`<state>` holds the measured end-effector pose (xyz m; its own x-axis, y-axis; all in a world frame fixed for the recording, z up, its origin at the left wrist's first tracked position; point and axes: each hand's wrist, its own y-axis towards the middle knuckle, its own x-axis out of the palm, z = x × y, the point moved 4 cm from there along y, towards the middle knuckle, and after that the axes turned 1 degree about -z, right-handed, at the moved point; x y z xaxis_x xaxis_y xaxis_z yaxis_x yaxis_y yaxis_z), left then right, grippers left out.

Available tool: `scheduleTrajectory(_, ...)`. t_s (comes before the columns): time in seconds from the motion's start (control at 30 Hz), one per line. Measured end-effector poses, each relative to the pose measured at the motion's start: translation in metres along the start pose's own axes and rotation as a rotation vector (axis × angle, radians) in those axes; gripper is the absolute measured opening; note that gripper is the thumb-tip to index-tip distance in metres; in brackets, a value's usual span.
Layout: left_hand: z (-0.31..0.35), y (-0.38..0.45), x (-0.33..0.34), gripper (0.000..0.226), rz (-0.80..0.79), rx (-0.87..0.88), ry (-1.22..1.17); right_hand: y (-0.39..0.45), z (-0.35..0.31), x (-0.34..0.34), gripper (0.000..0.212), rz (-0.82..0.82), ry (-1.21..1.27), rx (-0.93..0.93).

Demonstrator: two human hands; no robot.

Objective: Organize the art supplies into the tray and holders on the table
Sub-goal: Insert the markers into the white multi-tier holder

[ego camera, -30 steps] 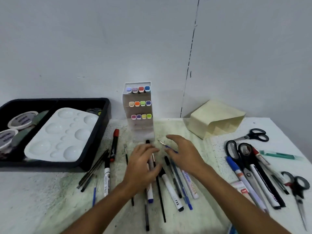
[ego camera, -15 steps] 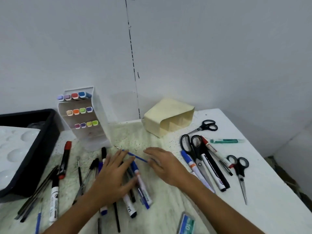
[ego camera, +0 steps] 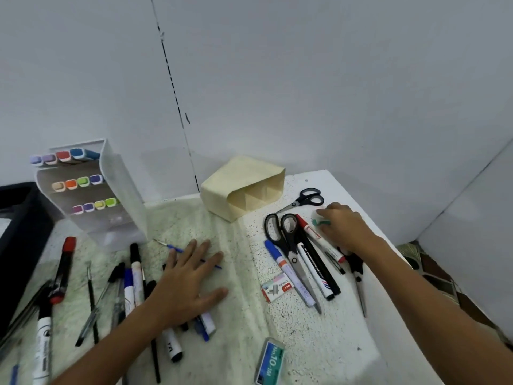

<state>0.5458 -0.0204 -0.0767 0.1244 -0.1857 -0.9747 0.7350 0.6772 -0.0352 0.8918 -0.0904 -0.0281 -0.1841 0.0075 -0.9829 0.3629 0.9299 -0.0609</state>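
My left hand [ego camera: 188, 282] lies flat, fingers spread, on a loose heap of pens and markers [ego camera: 133, 276] at the table's middle. A thin blue brush [ego camera: 173, 247] pokes out from under its fingers. My right hand [ego camera: 344, 226] is far right, its fingers curled over a green pen [ego camera: 319, 222] that is mostly hidden. The cream holder [ego camera: 241, 179] lies on its side at the back, its compartments facing right. A white stand [ego camera: 122, 190] holds colored markers. The black tray [ego camera: 16, 218] shows only at the left edge.
Large black scissors [ego camera: 280, 232], markers and a small pair of scissors [ego camera: 308, 198] lie next to my right hand. Two staple boxes [ego camera: 277, 287] [ego camera: 270, 362] sit nearer me. A red marker [ego camera: 65, 262] lies left. The table's right edge drops off beyond my right arm.
The view swung right. My right hand left the middle pile and reached right onto the green pen. My left hand flattened over the pens.
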Motion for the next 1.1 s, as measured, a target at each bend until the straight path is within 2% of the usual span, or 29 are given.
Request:
scheduleTrajectory(0.1, 0.001, -0.001, -0.002, 0.099, -0.006, 0.013, -0.001, 0.005, 0.0, -0.001, 0.028, 0.022, -0.083, -0.006)
scheduleTrajectory(0.2, 0.002, -0.001, -0.004, 0.101, -0.025, 0.012, 0.001, 0.007, -0.002, -0.007, 0.023, 0.068, -0.065, -0.034)
scheduleTrajectory(0.33, 0.003, -0.002, -0.006, 0.104, -0.058, 0.002, 0.018, 0.0, -0.024, -0.035, 0.018, 0.289, 0.152, -0.088)
scheduleTrajectory(0.43, 0.004, -0.001, -0.007, 0.107, -0.094, -0.001, 0.024, -0.007, -0.059, -0.059, 0.014, 0.371, 0.339, -0.188)
scheduleTrajectory(0.63, 0.003, -0.004, -0.015, 0.106, -0.179, 0.01, 0.039, -0.023, -0.144, -0.059, 0.021, 0.231, 0.779, -0.312)
scheduleTrajectory(0.7, 0.001, -0.011, -0.028, 0.095, -0.172, 0.013, -0.045, -0.02, -0.169, -0.045, 0.022, 0.155, 0.872, -0.331)
scheduleTrajectory(0.8, -0.005, -0.024, -0.056, 0.071, 0.013, -0.006, -0.293, -0.016, -0.201, -0.028, 0.023, 0.02, 1.05, -0.384)
scheduleTrajectory(0.93, -0.025, -0.044, -0.087, 0.066, 0.321, -0.128, -0.697, -0.019, -0.248, -0.017, 0.027, -0.141, 1.233, -0.419)
scheduleTrajectory(1.03, -0.04, -0.056, -0.093, 0.054, 0.464, -0.203, -0.965, -0.025, -0.281, -0.008, 0.031, -0.226, 1.304, -0.439)
scheduleTrajectory(1.1, -0.051, -0.065, -0.095, 0.048, 0.546, -0.239, -1.06, -0.028, -0.298, -0.004, 0.033, -0.248, 1.279, -0.467)
